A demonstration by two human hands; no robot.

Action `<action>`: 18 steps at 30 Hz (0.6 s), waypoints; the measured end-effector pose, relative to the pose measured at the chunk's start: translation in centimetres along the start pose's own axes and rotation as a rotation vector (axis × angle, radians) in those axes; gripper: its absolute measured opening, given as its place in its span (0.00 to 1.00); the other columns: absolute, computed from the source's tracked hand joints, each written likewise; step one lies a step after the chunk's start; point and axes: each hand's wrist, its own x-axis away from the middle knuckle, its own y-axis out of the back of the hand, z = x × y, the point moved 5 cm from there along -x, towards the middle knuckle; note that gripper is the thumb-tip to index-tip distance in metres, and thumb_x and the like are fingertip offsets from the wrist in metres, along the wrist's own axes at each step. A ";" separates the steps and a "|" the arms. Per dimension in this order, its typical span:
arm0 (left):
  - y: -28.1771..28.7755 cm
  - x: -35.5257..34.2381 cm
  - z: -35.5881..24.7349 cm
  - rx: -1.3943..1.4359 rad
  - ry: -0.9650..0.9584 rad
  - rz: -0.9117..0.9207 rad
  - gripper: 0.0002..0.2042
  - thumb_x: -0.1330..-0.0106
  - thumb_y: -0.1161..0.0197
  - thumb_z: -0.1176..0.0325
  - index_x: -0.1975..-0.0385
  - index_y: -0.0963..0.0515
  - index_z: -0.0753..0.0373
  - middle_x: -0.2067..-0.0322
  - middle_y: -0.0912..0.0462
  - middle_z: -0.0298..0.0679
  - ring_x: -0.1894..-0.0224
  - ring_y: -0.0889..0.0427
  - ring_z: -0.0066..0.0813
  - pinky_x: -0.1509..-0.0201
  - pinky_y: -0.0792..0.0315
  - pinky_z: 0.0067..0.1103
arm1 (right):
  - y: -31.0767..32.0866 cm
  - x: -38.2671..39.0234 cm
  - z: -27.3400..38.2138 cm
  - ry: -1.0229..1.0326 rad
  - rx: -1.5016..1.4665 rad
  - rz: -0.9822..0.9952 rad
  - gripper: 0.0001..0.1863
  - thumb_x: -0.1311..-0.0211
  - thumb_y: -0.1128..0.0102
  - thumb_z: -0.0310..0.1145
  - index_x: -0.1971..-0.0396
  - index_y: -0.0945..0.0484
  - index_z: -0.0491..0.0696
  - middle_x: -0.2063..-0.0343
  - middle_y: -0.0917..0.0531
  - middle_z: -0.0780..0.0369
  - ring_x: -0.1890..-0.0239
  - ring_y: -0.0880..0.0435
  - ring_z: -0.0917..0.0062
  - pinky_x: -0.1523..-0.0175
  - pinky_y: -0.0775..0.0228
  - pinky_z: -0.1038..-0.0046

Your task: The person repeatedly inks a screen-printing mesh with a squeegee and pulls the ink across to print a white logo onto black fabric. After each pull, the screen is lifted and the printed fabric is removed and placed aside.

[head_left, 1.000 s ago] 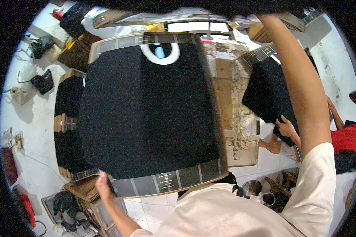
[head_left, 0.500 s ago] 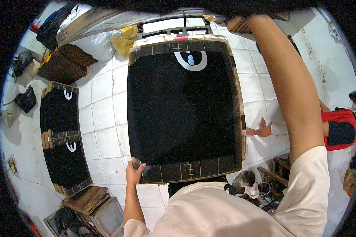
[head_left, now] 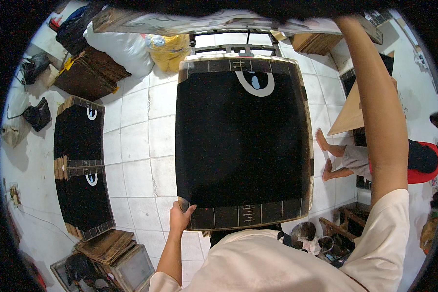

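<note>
Shifted right since the earliest frame, the board now nearly covers the desk, its black cloth already printed, but remains unreleased: left hand clamped, thumb uppermost, on the near left corner; right hand out of view.

Workshop with stacked cloth-covered boards

Bags: a white sack sat beside a yellow bag, ahead on your left.
Co-worker: a barefoot person was on your right.
Floor: white tiles spread around you.
Lower right: a round container stood near you.
</note>
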 end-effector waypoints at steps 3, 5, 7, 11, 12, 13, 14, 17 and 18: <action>0.6 -0.8 -0.4 -0.075 0.020 0.038 0.35 0.42 0.21 0.42 0.58 0.20 0.76 0.62 0.12 0.64 0.57 0.11 0.61 0.52 0.19 0.43 | 0.0 -0.8 0.2 0.020 0.002 -0.016 0.29 0.31 0.45 0.55 0.70 0.16 0.39 0.69 0.14 0.43 0.63 0.13 0.50 0.55 0.25 0.54; 1.0 -2.0 -0.5 -0.269 0.028 0.115 0.37 0.42 0.24 0.37 0.60 0.18 0.76 0.63 0.12 0.63 0.57 0.11 0.60 0.52 0.18 0.42 | 0.0 -0.7 0.1 0.017 0.001 -0.025 0.29 0.31 0.45 0.54 0.71 0.16 0.39 0.70 0.14 0.44 0.65 0.13 0.50 0.57 0.26 0.54; 1.2 -3.5 -0.6 -0.398 0.017 0.228 0.39 0.42 0.27 0.33 0.63 0.16 0.75 0.63 0.12 0.62 0.58 0.10 0.58 0.52 0.18 0.42 | -0.2 -0.2 -0.4 -0.043 -0.004 0.007 0.28 0.32 0.44 0.54 0.71 0.16 0.40 0.71 0.14 0.45 0.66 0.14 0.51 0.59 0.27 0.54; 3.3 -6.5 -3.5 -0.535 -0.113 0.419 0.39 0.43 0.30 0.28 0.72 0.14 0.71 0.67 0.11 0.59 0.61 0.10 0.57 0.55 0.18 0.43 | -0.8 1.4 -1.5 -0.091 0.026 0.010 0.27 0.31 0.45 0.55 0.70 0.15 0.43 0.70 0.14 0.45 0.64 0.13 0.50 0.57 0.26 0.52; 3.9 -6.6 -4.9 -0.606 -0.128 0.464 0.39 0.43 0.30 0.27 0.76 0.14 0.69 0.68 0.11 0.58 0.63 0.11 0.58 0.56 0.18 0.44 | -1.0 1.8 -1.8 -0.070 0.104 0.033 0.26 0.29 0.45 0.54 0.64 0.14 0.43 0.67 0.13 0.46 0.61 0.12 0.52 0.54 0.25 0.55; 5.0 -7.0 -7.1 -0.694 -0.121 0.382 0.36 0.42 0.29 0.29 0.75 0.13 0.66 0.68 0.11 0.55 0.63 0.10 0.56 0.57 0.18 0.44 | -1.3 2.8 -2.1 -0.048 0.179 0.056 0.25 0.27 0.46 0.52 0.59 0.14 0.43 0.64 0.12 0.47 0.59 0.12 0.53 0.51 0.24 0.58; 6.2 -7.3 -9.6 -0.656 -0.095 0.369 0.31 0.38 0.27 0.36 0.69 0.12 0.67 0.67 0.10 0.55 0.61 0.10 0.55 0.53 0.17 0.42 | -1.8 3.4 -2.2 -0.028 0.253 0.081 0.25 0.25 0.47 0.51 0.53 0.14 0.42 0.61 0.12 0.48 0.56 0.11 0.55 0.48 0.23 0.61; 11.1 -5.4 -20.2 0.356 -0.405 0.046 0.22 0.31 0.25 0.56 0.49 0.17 0.69 0.57 0.10 0.46 0.60 0.13 0.37 0.47 0.20 0.28 | -2.1 9.2 -2.3 0.020 -0.016 -0.091 0.18 0.28 0.40 0.46 0.57 0.13 0.46 0.62 0.11 0.52 0.58 0.11 0.55 0.51 0.22 0.61; 12.8 -4.4 -23.4 0.538 -0.573 -0.052 0.28 0.31 0.26 0.63 0.34 0.27 0.69 0.43 0.15 0.45 0.46 0.16 0.31 0.37 0.24 0.30 | -2.0 11.9 -1.9 0.113 -0.111 -0.167 0.16 0.30 0.37 0.45 0.60 0.12 0.46 0.64 0.11 0.52 0.58 0.11 0.55 0.51 0.22 0.60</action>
